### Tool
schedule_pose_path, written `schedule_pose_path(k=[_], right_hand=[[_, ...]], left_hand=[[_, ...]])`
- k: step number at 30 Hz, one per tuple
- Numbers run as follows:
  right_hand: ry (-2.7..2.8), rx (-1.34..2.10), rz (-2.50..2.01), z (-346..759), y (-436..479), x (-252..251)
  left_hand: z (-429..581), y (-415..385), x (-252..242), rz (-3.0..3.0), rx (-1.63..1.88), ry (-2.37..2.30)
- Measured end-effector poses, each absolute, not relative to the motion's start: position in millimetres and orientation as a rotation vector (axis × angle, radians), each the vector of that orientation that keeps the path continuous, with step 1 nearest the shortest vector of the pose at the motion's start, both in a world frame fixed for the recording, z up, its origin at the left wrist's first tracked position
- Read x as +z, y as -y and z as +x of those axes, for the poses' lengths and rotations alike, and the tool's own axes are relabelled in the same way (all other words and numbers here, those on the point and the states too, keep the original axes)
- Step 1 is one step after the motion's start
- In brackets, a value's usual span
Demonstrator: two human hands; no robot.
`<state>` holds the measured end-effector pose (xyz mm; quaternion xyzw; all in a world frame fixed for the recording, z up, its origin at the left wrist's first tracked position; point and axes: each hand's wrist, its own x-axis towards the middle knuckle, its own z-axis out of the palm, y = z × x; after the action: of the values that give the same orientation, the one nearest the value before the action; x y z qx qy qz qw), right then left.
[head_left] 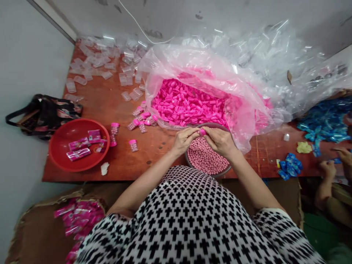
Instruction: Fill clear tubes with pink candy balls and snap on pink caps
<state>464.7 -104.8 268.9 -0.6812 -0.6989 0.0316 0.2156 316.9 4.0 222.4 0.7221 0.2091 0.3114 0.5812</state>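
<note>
Both my hands meet above a round bowl (228, 169) full of small pink balls (207, 156). Between the fingertips shows a bright pink cap (202, 131); whatever container is beneath it is mostly covered by the fingers. My left hand (185, 140) is closed, pinching at the left side of this small capped container. My right hand (220, 141) is closed too, with thumb and fingers on the cap. Just behind the bowl, an open plastic bag (189, 55) holds a heap of pink caps (187, 104). Left of my hands lie several filled, pink-capped containers (141, 119).
A red basin (55, 156) with several pink packets stands at left, beside a black handbag (41, 113). Clear empty containers (90, 62) lie behind. A brown box (30, 227) of pink packets is below the table. At right are blue packets (290, 167) and another person's hands (328, 168).
</note>
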Motion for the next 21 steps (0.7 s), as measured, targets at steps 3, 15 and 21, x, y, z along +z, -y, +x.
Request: schedule_pose_path(k=[3, 15, 21], right_hand=[[1.974, 0.093, -1.925, 460.9, 108.0, 269.9], [2.105, -0.037, -1.956, 460.1, 109.5, 268.1], [2.061, 0.171, -1.964, 471.5, 99.5, 261.7]], left_hand=[[317.9, -6.3, 226.2, 1.672, 0.716, -0.453], [312.0, -5.0, 226.7, 1.98, 0.637, -0.431], [324.8, 5.8, 219.3, 1.741, 0.64, -0.619]])
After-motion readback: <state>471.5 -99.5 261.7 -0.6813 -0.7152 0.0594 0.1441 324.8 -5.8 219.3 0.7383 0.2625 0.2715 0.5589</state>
